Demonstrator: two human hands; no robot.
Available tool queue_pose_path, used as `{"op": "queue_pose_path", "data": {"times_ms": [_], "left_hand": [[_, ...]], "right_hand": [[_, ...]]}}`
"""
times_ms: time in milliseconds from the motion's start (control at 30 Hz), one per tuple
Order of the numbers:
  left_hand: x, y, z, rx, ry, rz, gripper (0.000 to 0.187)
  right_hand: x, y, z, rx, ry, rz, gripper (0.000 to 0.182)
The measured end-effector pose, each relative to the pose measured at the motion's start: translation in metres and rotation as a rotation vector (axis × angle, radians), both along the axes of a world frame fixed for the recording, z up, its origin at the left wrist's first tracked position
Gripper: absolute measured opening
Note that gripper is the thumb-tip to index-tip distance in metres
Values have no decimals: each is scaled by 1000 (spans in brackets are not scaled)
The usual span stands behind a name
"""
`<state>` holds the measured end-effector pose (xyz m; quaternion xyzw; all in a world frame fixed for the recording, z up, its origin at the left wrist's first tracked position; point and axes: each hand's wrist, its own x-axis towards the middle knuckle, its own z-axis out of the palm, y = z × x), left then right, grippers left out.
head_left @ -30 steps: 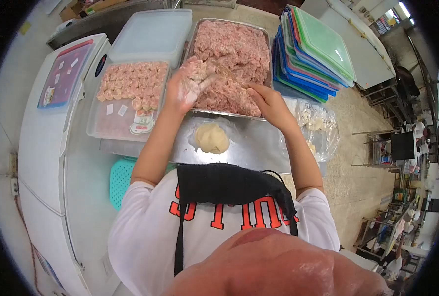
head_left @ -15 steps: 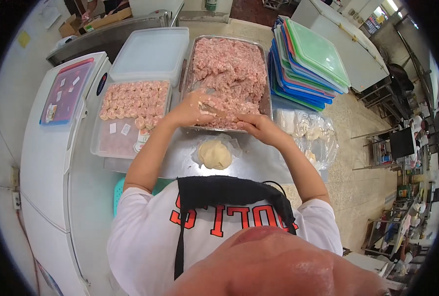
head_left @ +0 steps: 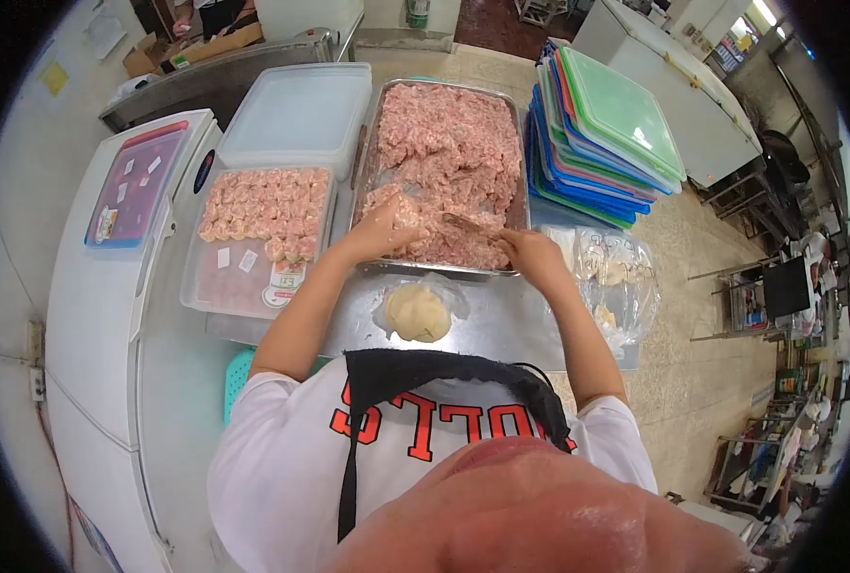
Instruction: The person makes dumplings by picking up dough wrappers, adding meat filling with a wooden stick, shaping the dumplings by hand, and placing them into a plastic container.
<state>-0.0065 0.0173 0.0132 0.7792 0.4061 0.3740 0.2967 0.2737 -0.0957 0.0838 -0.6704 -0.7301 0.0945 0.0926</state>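
A deep metal tray [head_left: 523,191] is filled with pink ground meat [head_left: 449,119]. Over its near left corner, my left hand [head_left: 383,232] is curled around a clump of the meat, with bits stuck to the fingers; whether a wrapper lies under it is hidden. My right hand [head_left: 534,256], at the near right corner, is closed on the handle of a flat brown spatula [head_left: 470,225], whose blade points left over the meat. Just in front of the tray, a pale yellow round mound of wrappers [head_left: 417,315] rests on plastic. Left of it, shaped meat dumplings [head_left: 264,205] stand in rows on a plastic container [head_left: 243,282].
A translucent container [head_left: 296,110] sits behind the dumplings. Stacked coloured lids [head_left: 620,105] rise to the right of the tray, with plastic-bagged pale items [head_left: 616,272] nearer me. A white freezer [head_left: 100,315] flanks the left side. Another person's hand [head_left: 182,29] shows at the far left.
My right hand has drawn back to the right, bringing the spatula out of the meat into plain sight. My left hand has moved slightly away from the spatula, and the view has shifted a little.
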Motion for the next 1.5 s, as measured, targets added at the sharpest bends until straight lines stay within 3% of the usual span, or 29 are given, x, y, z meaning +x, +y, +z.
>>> {"op": "queue_pose_path", "data": {"times_ms": [33, 100, 167, 300, 433, 500, 533, 633, 667, 700, 733, 767, 800, 867, 967, 1100, 1167, 1233, 1333, 1500], "left_hand": [[-3, -8, 23, -3, 2, 1, 54], [-9, -19, 68, -106, -14, -223, 59], [-5, -17, 73, -96, 5, -306, 57], [4, -5, 65, -71, 101, -466, 53], [5, -9, 57, -8, 206, -236, 48], [4, -5, 49, -264, 43, -242, 48], [4, -4, 50, -260, 49, -229, 48], [2, -4, 49, -330, 119, -275, 48], [3, -3, 47, -250, 177, -317, 51], [0, -1, 47, -171, 247, -362, 53], [-7, -22, 69, -333, 73, -246, 55], [-8, -18, 67, -332, 69, -235, 55], [-10, -17, 66, -274, 44, -244, 60], [-11, -19, 61, -219, 18, -245, 64], [-9, -28, 74, -48, -20, -217, 65], [1, -27, 76, -156, 22, -328, 51], [1, -25, 76, -211, 55, -360, 46], [-2, -23, 69, -84, 9, -317, 40], [-15, -14, 56, -171, 104, -248, 41], [-56, 7, 76, -162, 160, -214, 41]], "right_hand": [[-1, -4, 13, -8, 71, -16, 24], [-3, -9, 29, -52, 174, -79, 24], [-3, -15, 31, -55, 618, 102, 27], [-35, -17, 6, -135, 634, 157, 28], [-31, -12, 15, 40, 452, 207, 28], [-52, -25, 33, 197, 131, 83, 26], [-55, -23, 16, 373, 194, 174, 23], [-38, -2, -15, 243, 174, 112, 26], [-24, 2, -14, -9, -213, -15, 29], [-16, 1, -14, -4, -207, -12, 29], [-8, -6, -15, -14, -117, -17, 29], [-1, -7, -14, -23, -37, -10, 30], [3, -9, -11, -32, -37, 2, 30], [10, -13, -3, 6, 516, -56, 30], [5, -17, 16, -66, 714, -4, 34], [-17, -26, 22, -194, 691, 57, 32], [-20, -22, 4, -24, 635, 157, 32], [-15, -18, 5, 6, 592, 149, 32], [-2, -9, -8, -62, 682, 136, 33], [1, 16, -61, -25, 1012, -140, 33]]}}
